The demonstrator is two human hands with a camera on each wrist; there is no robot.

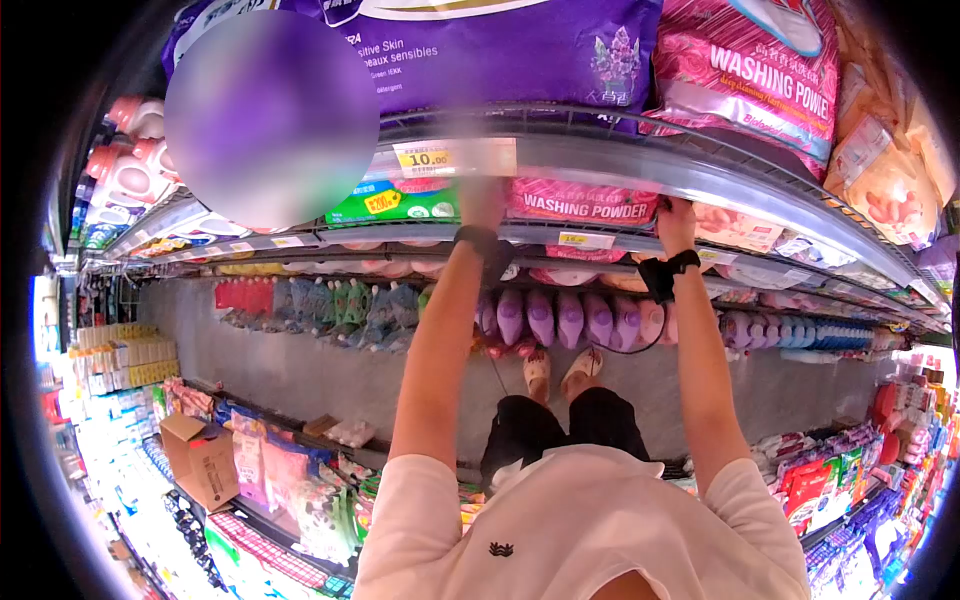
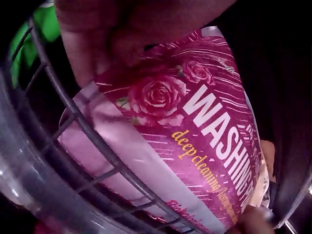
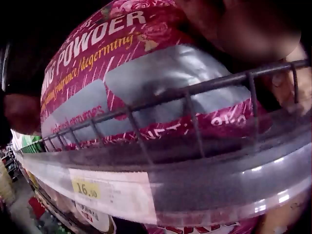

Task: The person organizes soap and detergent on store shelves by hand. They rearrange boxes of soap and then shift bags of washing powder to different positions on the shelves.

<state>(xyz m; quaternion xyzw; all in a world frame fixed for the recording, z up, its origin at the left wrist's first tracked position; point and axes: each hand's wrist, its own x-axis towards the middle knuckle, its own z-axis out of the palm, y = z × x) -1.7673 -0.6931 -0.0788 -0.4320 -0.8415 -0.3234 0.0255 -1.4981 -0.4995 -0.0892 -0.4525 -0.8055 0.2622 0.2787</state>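
Observation:
A pink bag of washing powder (image 1: 583, 205) lies on the shelf level below the top one, behind a wire guard. My left hand (image 1: 483, 205) is at its left end, partly blurred in the head view; in the left wrist view its bent fingers (image 2: 87, 44) grip the bag's edge. At the other end my right hand (image 1: 677, 225) holds the bag, fingers curled by its corner. In the right wrist view the bag's silver band (image 3: 170, 73) bulges against the wire guard (image 3: 195, 122).
Above, the top shelf carries a large purple detergent bag (image 1: 520, 60) and another pink bag (image 1: 745, 85). A green pack (image 1: 390, 203) sits left of the held bag. Purple bottles (image 1: 570, 320) line the lowest level. An open carton (image 1: 200, 460) stands behind.

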